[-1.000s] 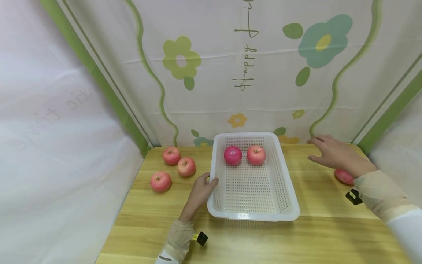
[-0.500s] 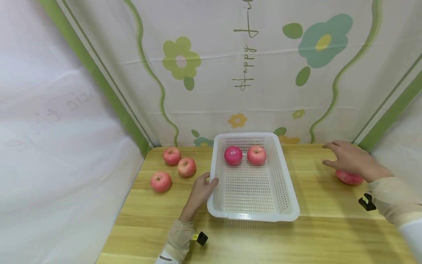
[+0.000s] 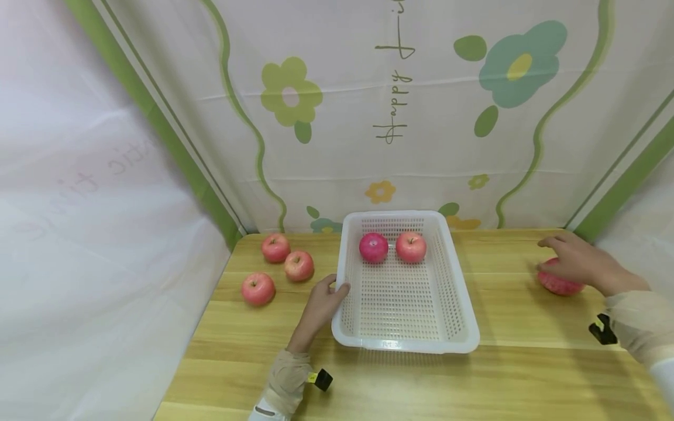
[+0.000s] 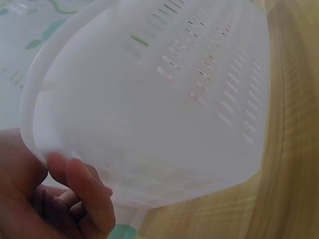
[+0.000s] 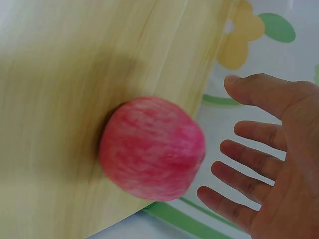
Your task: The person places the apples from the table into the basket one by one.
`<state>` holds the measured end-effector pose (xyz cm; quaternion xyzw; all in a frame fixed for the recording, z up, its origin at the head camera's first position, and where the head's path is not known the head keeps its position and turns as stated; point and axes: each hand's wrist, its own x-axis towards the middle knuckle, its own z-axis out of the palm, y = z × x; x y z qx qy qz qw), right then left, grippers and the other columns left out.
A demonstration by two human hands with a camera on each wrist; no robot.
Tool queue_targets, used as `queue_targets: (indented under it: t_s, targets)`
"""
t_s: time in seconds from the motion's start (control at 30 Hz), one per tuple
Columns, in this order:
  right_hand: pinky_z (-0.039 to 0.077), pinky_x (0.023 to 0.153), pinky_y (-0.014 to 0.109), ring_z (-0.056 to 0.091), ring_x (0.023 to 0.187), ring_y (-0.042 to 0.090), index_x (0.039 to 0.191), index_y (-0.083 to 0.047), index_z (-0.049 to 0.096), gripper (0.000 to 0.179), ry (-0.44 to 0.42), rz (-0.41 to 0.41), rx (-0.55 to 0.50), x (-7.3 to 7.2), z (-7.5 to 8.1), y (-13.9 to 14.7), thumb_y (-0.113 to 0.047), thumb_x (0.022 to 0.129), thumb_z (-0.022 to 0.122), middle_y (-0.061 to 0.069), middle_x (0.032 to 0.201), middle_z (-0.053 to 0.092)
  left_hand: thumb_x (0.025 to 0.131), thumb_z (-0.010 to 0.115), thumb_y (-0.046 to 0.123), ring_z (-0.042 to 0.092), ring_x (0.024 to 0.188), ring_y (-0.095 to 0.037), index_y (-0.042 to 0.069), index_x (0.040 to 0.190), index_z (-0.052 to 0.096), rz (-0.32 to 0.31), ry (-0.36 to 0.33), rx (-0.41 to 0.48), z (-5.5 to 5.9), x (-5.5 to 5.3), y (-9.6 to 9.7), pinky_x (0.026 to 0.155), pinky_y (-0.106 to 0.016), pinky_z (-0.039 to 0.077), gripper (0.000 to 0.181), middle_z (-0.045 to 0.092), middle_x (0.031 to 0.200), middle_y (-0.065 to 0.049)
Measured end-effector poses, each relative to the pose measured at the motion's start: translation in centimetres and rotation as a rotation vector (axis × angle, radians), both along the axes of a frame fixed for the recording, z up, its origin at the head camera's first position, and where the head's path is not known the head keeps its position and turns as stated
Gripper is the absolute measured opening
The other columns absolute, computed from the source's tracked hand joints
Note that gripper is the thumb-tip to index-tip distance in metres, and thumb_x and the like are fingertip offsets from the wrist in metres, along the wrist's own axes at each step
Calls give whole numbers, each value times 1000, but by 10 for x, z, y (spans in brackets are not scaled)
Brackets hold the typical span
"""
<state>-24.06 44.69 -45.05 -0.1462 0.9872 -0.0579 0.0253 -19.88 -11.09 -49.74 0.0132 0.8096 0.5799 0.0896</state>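
My left hand (image 3: 321, 305) grips the left rim of a white plastic basket (image 3: 405, 344), thumb over the edge; the left wrist view shows its fingers curled at the basket rim (image 4: 37, 144). Inside the basket, toward the back, lie a dark pink apple (image 3: 373, 248) and a lighter red apple (image 3: 411, 247). Over at the right, my right hand (image 3: 584, 263) hovers above a streaked pink-red apple (image 3: 559, 283) on the table, partly covering it. In the right wrist view the fingers are spread apart, with a gap between them and that apple (image 5: 152, 149).
Three apples sit on the wooden table (image 3: 221, 351) left of the basket: a back one (image 3: 275, 248), a middle one (image 3: 299, 266) and a front one (image 3: 258, 289). A printed fabric curtain (image 3: 337, 117) rises behind the table's far edge, with white cloth at both sides.
My right hand has moved right and slightly toward me, coming over the apple at the right. The left hand and the basket have stayed in place.
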Motion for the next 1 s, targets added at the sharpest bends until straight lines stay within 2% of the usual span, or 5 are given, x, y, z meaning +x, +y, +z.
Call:
queue_targets:
  t_s: [0.2,0.33,0.5,0.7,1.0]
  targets:
    - [51,92,74,55,116,68,131,16,60,64,-17,-18,2,1,-11,12,-31,92,79,48,130,55,106,61,29,81,89,-37,-3,144,59,-4,4,-3,1,1,-1,68,-41,67,49,76,110,-33]
    - [52,90,73,57,114,68,130,17,59,70,-12,-20,3,-1,-16,17,-34,88,82,48,128,56,106,61,30,80,91,-39,-2,145,59,-5,-2,8,0,1,-2,69,-41,67,50,76,112,-33]
    - [53,88,71,59,110,66,126,19,59,72,-15,-12,-7,0,-22,22,-32,83,86,49,123,56,106,61,30,79,95,-44,-2,145,59,-9,-4,20,-3,0,-3,69,-41,67,50,75,113,-33]
    - [54,86,69,60,108,64,125,21,58,74,-26,-17,-13,1,-29,30,-31,81,86,49,121,56,106,62,31,80,95,-43,-2,146,58,-22,10,27,-4,-1,-2,70,-42,68,52,76,112,-32]
    - [55,82,68,61,101,62,125,23,55,67,-51,-36,-106,2,-37,36,-22,84,82,52,117,53,106,61,32,79,95,-43,-1,146,58,-12,4,33,-5,-1,-2,70,-41,68,51,75,113,-32]
